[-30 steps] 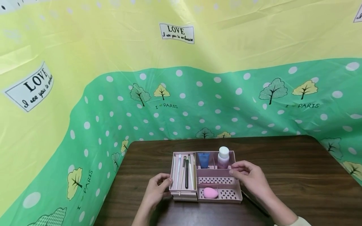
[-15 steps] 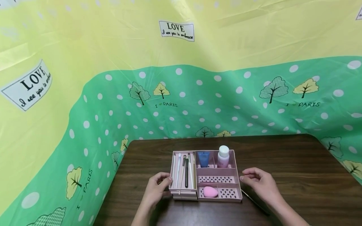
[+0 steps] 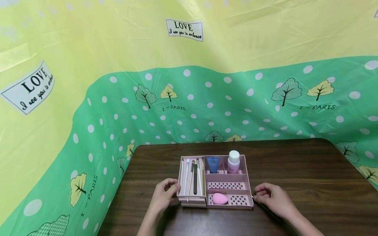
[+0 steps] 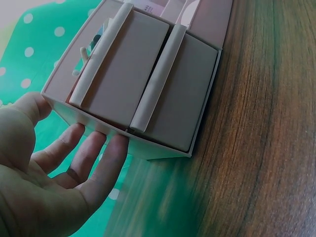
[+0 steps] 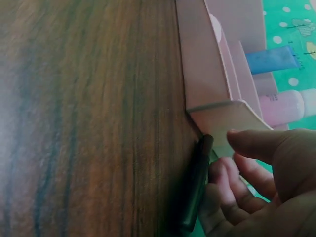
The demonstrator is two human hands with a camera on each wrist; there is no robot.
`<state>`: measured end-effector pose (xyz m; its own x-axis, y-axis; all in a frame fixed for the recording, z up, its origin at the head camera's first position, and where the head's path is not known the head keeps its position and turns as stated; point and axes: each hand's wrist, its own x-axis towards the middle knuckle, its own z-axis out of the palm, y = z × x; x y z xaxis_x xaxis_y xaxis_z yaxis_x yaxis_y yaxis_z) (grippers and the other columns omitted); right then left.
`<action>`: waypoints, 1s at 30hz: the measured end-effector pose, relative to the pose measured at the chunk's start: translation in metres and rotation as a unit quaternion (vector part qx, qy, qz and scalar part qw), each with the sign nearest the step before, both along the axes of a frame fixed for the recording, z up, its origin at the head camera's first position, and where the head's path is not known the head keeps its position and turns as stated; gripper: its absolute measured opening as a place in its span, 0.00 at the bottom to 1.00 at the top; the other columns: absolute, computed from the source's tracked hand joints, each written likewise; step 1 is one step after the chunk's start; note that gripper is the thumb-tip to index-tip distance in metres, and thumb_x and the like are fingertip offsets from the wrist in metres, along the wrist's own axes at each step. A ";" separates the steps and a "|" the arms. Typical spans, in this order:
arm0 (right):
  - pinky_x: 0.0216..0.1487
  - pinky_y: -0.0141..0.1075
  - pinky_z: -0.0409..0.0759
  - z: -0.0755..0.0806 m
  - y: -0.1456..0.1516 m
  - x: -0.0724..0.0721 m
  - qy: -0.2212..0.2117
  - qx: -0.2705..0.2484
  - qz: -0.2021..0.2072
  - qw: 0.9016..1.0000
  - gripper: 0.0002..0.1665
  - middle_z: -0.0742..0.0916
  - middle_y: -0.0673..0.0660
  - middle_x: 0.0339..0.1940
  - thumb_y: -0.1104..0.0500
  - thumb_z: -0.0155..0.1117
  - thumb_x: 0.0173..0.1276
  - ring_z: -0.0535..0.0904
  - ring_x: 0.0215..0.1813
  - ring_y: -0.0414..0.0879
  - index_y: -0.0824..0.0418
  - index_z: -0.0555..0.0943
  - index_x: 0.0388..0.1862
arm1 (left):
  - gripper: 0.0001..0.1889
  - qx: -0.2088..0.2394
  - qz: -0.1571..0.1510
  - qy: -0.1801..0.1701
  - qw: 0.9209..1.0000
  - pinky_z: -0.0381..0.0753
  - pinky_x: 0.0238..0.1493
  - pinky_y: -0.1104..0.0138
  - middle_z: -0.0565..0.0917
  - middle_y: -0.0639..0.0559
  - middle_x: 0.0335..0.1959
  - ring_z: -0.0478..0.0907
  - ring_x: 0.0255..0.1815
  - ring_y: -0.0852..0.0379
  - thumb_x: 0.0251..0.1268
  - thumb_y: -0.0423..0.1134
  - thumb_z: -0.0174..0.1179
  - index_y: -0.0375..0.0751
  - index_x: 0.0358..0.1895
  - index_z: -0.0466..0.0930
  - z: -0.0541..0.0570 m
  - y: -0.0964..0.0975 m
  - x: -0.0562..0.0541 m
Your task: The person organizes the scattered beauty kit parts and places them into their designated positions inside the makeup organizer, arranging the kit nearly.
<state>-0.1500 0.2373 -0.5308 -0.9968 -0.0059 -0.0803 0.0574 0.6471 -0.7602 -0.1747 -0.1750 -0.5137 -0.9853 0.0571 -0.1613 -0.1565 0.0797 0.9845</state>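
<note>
A pink organizer (image 3: 225,178) sits on the table, its compartments facing up. My left hand (image 3: 163,194) rests at its left side; in the left wrist view the fingertips touch the side wall and the thumb (image 4: 35,106) lies at the upper edge. My right hand (image 3: 275,199) is beside the right side, fingers loosely bent. Close to those fingertips a dark slim pen-like stick (image 5: 196,182) lies on the table, one end near the organizer's corner. Several makeup brushes (image 3: 195,179) fill the left compartment. A pink makeup sponge (image 3: 220,198) sits at the front.
A blue tube (image 3: 213,165) and a white-capped pink bottle (image 3: 233,162) stand in the back compartments. Two drawers (image 4: 123,69) face the front left of the organizer. The dark wooden table (image 3: 310,170) meets a green and yellow curtain (image 3: 189,98) behind and at the sides.
My right hand has moved from the organizer's right edge, near the bottle, outward and down to beside the dark stick. The left hand has stayed at the left side.
</note>
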 end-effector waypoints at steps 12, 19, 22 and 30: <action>0.32 0.29 0.77 -0.008 -0.001 0.001 0.026 0.063 0.009 0.998 0.14 0.86 0.48 0.32 0.61 0.80 0.53 0.78 0.32 0.34 0.56 0.85 0.38 | 0.17 -0.012 -0.002 0.003 1.000 0.91 0.40 0.55 0.82 0.46 0.42 0.81 0.41 0.56 0.71 0.39 0.63 0.30 0.54 0.81 0.000 -0.001 -0.001; 0.33 0.29 0.78 -0.007 0.004 0.003 0.030 0.063 0.008 0.997 0.11 0.87 0.46 0.31 0.62 0.78 0.56 0.79 0.31 0.33 0.55 0.87 0.38 | 0.17 -0.010 -0.001 0.003 1.000 0.91 0.40 0.54 0.82 0.46 0.43 0.81 0.41 0.56 0.71 0.39 0.63 0.30 0.55 0.81 0.000 0.000 0.001; 0.33 0.29 0.78 -0.005 0.007 0.003 0.030 0.062 0.007 0.998 0.09 0.88 0.46 0.31 0.62 0.77 0.57 0.79 0.31 0.33 0.54 0.88 0.38 | 0.17 -0.011 -0.002 0.005 1.000 0.91 0.40 0.55 0.82 0.45 0.43 0.81 0.41 0.55 0.71 0.39 0.63 0.30 0.55 0.81 0.001 0.000 0.001; 0.34 0.29 0.80 0.007 0.010 0.006 0.028 0.052 0.003 0.998 0.08 0.90 0.47 0.33 0.60 0.76 0.61 0.81 0.33 0.32 0.54 0.90 0.40 | 0.18 -0.011 -0.004 0.004 1.000 0.91 0.40 0.55 0.82 0.44 0.44 0.81 0.41 0.55 0.71 0.39 0.63 0.29 0.56 0.80 0.002 0.000 0.001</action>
